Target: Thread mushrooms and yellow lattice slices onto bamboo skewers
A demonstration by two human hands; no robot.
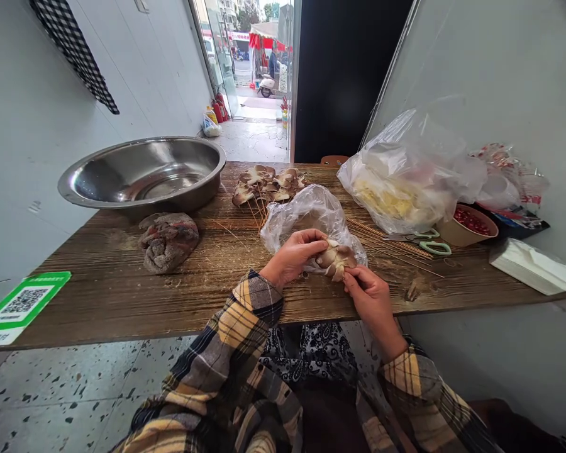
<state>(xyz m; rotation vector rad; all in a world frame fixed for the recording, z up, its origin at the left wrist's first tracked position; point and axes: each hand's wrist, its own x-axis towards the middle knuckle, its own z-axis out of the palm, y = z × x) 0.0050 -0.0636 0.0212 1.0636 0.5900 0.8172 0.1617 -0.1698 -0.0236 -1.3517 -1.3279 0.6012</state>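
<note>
Between my two hands is a brown and cream oyster mushroom cluster (pixel 336 259), held just above the near part of the wooden table. My left hand (pixel 296 253) pinches its upper left side. At its lower right, the fingers of my right hand (pixel 368 293) close on the pale edge. Right behind the cluster lies a crumpled clear plastic bag (pixel 306 214); what is inside is hard to make out. Farther back rests a pile of skewered mushrooms (pixel 268 184), their thin sticks pointing toward me. Loose bamboo skewers (pixel 396 242) lie to the right of the bag.
A large steel basin (pixel 144 173) stands at the back left, with a dark grey lumpy object (pixel 168 242) before it. To the right are a filled plastic bag (pixel 396 182), green-handled scissors (pixel 434 245), a bowl of red pieces (pixel 469 229) and napkins (pixel 532 265). A QR card (pixel 23 305) lies left.
</note>
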